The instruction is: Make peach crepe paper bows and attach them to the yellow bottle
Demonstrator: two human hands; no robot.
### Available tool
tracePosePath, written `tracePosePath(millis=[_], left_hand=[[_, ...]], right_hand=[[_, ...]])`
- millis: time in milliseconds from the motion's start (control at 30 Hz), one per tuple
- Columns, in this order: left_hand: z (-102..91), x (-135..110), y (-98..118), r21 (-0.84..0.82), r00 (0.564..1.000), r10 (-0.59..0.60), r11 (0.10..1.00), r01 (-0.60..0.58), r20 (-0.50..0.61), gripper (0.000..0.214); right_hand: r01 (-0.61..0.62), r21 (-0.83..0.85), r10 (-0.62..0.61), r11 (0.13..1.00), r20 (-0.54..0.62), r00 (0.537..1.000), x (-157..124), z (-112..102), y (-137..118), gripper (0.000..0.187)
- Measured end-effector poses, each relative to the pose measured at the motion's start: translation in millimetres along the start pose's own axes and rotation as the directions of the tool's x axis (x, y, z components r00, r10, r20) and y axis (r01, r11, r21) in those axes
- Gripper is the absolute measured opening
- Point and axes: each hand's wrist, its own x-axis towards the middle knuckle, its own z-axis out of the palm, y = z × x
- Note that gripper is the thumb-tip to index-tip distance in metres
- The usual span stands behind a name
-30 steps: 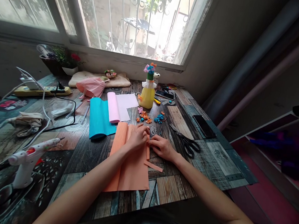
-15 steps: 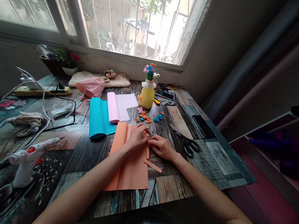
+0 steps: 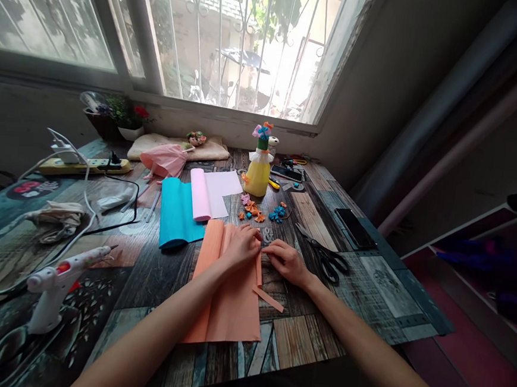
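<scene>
An orange crepe paper sheet (image 3: pixel 227 298) lies on the table in front of me. My left hand (image 3: pixel 242 247) rests on its upper right part, fingers curled and pressing the paper's folded edge. My right hand (image 3: pixel 285 260) sits just right of it, fingers pinched at the same edge, thumb and fingertips close to those of the left hand. A narrow orange strip (image 3: pixel 268 299) lies loose at the sheet's right side, below my right hand. Black scissors (image 3: pixel 325 257) lie to the right of my right hand.
Blue paper (image 3: pixel 176 214) and pink paper (image 3: pixel 209 192) lie behind the orange sheet. Small paper flowers (image 3: pixel 261 211), a yellow bottle (image 3: pixel 259 172), a phone (image 3: pixel 354 226), a glue gun (image 3: pixel 56 288), a power strip (image 3: pixel 84 166) with cables and a doll (image 3: pixel 167 156) are around.
The view tilted up slightly, so everything sits lower in the picture. Both hands stay together at the orange paper's edge, barely shifted.
</scene>
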Motion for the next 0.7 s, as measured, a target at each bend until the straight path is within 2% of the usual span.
tracePosePath(millis=[100, 167, 300, 467, 700], left_hand=[[-0.5, -1, 1, 0.006, 1.0, 0.003, 1.0, -0.003, -0.007, 0.015], [-0.5, -2, 2, 0.009, 1.0, 0.002, 1.0, -0.002, -0.009, 0.016], [0.1, -2, 1, 0.011, 1.0, -0.007, 1.0, 0.007, -0.017, 0.017], [1.4, -2, 0, -0.001, 0.999, -0.019, 1.0, 0.019, -0.029, 0.017], [1.4, -2, 4, -0.058, 0.997, -0.052, 0.997, 0.048, -0.065, 0.018]], right_hand=[[0.002, 0.002, -0.002, 1.0, -0.135, 0.991, 2, -7, 1, 0.027], [0.018, -0.008, -0.019, 1.0, -0.144, 0.989, 1, -10, 2, 0.03], [0.058, -0.021, -0.059, 0.998, -0.031, 0.998, -1, -6, 2, 0.033], [0.126, -0.035, -0.121, 0.991, 0.11, 0.987, -2, 3, 1, 0.04], [0.155, -0.076, -0.143, 0.985, 0.148, 0.979, 0, 2, -1, 0.036]])
